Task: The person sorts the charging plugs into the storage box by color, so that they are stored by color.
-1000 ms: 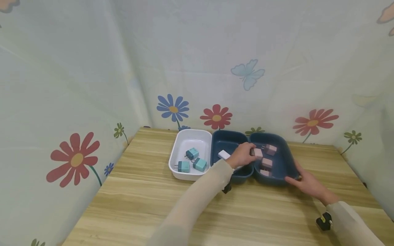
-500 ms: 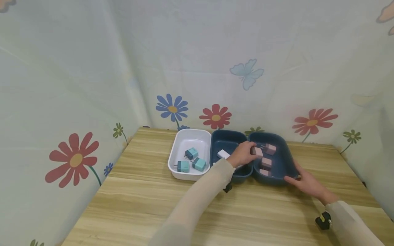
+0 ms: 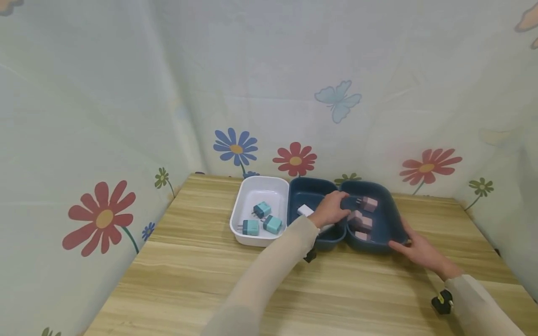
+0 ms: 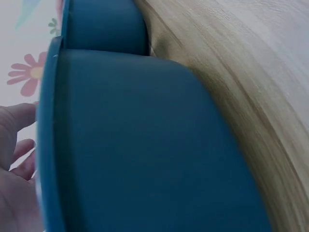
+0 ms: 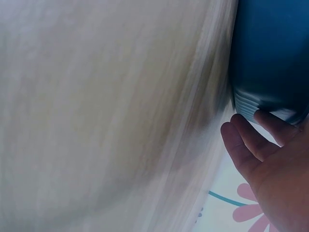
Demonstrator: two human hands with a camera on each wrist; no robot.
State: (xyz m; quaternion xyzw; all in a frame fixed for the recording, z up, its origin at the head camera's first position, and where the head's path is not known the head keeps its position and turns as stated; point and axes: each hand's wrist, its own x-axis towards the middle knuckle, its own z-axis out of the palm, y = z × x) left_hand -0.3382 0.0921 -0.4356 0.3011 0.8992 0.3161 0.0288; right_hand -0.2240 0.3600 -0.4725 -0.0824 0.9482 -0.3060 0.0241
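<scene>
My left hand [image 3: 334, 209] hovers over the wall between two dark blue trays, fingers loosely bent, holding nothing. Just below its fingertips a pink charger [image 3: 355, 216] lies in the right blue tray [image 3: 388, 198], beside three more pink chargers, one at the back [image 3: 370, 203]. A white charger [image 3: 305, 211] lies in the middle blue tray [image 3: 308, 189], partly hidden by my wrist. My right hand [image 3: 414, 249] rests with straight fingers against the right tray's front corner. The left wrist view shows the blue tray's outer wall [image 4: 145, 145] and my fingers [image 4: 17, 145]. In the right wrist view, my fingertips [image 5: 260, 150] touch the tray [image 5: 270, 53].
A white tray [image 3: 262, 186] left of the blue ones holds three teal chargers [image 3: 264, 218]. All trays stand at the back of a wooden table [image 3: 189, 280]. Flower-printed fabric walls [image 3: 105, 214] close in the left, back and right sides.
The pink charger that my left fingertips pinched has dropped into the right blue tray beside the others, and the hand has let go. My right hand has stayed on the tray.
</scene>
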